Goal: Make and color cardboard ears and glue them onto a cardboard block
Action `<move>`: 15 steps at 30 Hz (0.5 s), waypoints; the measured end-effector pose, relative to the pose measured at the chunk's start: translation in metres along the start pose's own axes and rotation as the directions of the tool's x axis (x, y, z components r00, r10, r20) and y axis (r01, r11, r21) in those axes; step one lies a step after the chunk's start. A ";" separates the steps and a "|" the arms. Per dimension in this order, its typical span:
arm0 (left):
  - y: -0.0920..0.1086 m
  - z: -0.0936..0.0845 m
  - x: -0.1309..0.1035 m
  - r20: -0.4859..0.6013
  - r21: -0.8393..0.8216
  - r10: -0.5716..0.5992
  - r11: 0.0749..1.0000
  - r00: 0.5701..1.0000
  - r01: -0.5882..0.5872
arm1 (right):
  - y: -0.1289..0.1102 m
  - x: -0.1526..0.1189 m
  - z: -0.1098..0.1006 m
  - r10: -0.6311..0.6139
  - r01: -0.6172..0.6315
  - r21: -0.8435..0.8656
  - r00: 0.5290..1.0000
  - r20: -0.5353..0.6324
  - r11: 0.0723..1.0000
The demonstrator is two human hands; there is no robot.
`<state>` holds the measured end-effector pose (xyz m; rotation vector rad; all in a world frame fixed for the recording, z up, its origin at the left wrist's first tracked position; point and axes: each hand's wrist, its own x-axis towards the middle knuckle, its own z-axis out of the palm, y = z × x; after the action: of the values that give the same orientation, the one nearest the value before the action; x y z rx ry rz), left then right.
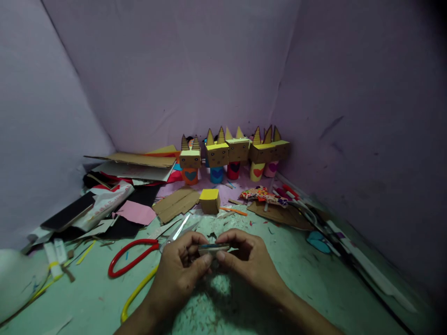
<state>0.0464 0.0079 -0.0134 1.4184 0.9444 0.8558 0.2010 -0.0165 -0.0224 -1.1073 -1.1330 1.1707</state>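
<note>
Between the fingertips of both hands is a small, thin strip of cardboard (213, 249) with a dark upper edge, held just above the green tabletop. My left hand (179, 270) pinches its left end between thumb and fingers. At the other end, my right hand (249, 260) grips it the same way. Scissors (150, 241) with one red and one yellow handle lie beside my left hand, the yellow handle partly hidden by my wrist. Just beyond the hands stands a small cardboard box (210, 204) with a yellow top.
Several box-headed cardboard figures with pointed ears (217, 156) stand along the back wall. Stacked cardboard (139, 160) and pink paper (136, 212) lie at left. A patterned cloth piece (263, 195), a blue oval piece (318, 242) and long strips (370, 267) lie at right.
</note>
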 end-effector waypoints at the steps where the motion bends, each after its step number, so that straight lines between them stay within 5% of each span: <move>1: 0.001 0.001 0.000 0.003 0.019 0.004 1.000 1.000 -0.004 | -0.001 0.000 -0.001 0.016 -0.016 0.017 1.000 0.001 1.000; 8: 0.006 0.003 -0.001 0.031 0.252 0.061 0.965 0.998 -0.067 | -0.005 0.000 -0.003 -0.199 0.204 -0.182 0.979 0.046 0.962; 12: 0.000 0.002 0.001 0.060 0.219 0.022 0.975 0.998 -0.034 | -0.004 0.000 -0.004 -0.310 0.325 -0.282 0.946 0.100 0.903; 15: -0.004 0.003 0.003 0.011 0.078 -0.043 0.996 0.999 0.042 | -0.001 -0.001 -0.004 -0.269 0.277 -0.278 0.961 0.070 0.920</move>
<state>0.0499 0.0093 -0.0176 1.4631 1.0045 0.7849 0.2048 -0.0173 -0.0215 -1.1054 -1.4630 0.8242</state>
